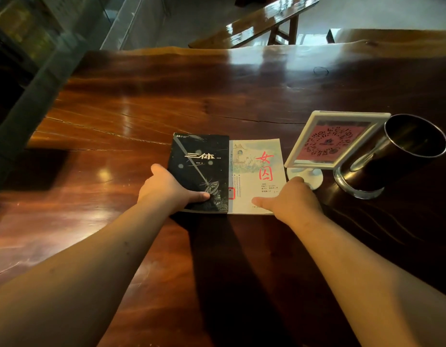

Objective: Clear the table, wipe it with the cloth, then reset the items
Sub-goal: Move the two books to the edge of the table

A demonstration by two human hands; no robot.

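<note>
Two books lie side by side on the dark wooden table (216,91). The black book (201,161) is on the left, and my left hand (166,189) grips its left edge with the thumb pressed on the cover near the lower corner. The pale book with red characters (257,171) lies to its right, and my right hand (292,201) holds its lower right edge with the thumb on the cover. A white-framed QR sign (334,139) on a round base stands just right of the books. No cloth is in view.
A shiny metal cylinder container (392,156) stands behind and to the right of the sign. A wooden bench (254,21) sits beyond the table's far edge. A glass railing (66,46) runs along the left side.
</note>
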